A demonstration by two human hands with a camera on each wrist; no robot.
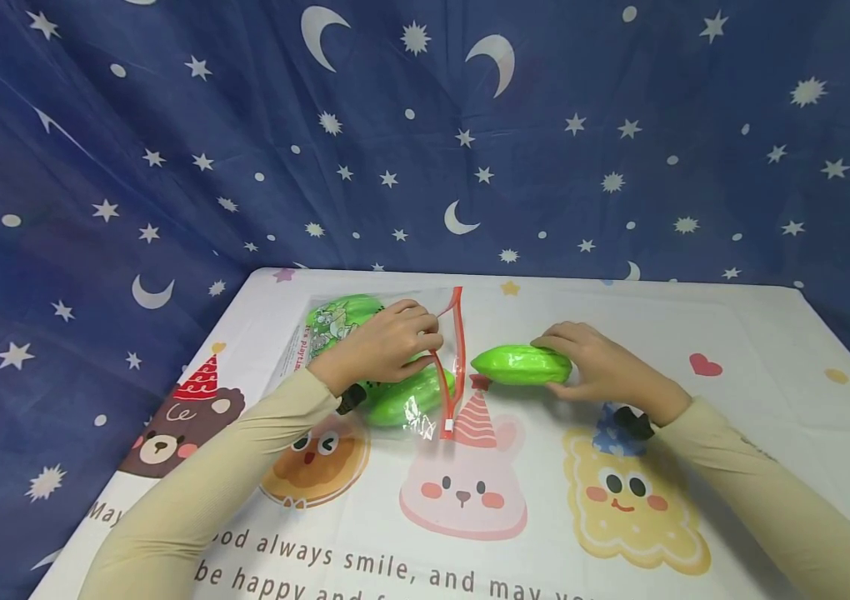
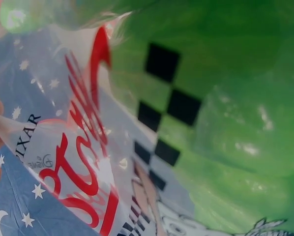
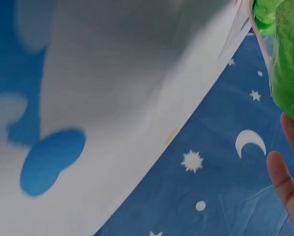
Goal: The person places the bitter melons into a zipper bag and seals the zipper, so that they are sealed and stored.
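A clear zip bag [image 1: 431,429] with a red zipper edge lies on the table, printed with red lettering and a black checker pattern [image 2: 179,105]. My left hand [image 1: 393,340] pinches the bag near its mouth, whose red edges stand apart. Inside are large glossy green vegetables [image 1: 406,400], one at the back and one nearer me. To the right of the mouth, my right hand [image 1: 596,360] grips the right end of another bright green, ribbed vegetable [image 1: 511,365], long and tapered like a bitter melon. Its pointed left tip faces the bag. A small nub shows at its end in the right wrist view.
A white tablecloth [image 1: 755,375] with cartoon prints and lettering covers the table. Behind the table's back edge hangs a blue curtain [image 1: 560,183] with white moons and stars, also along the left side.
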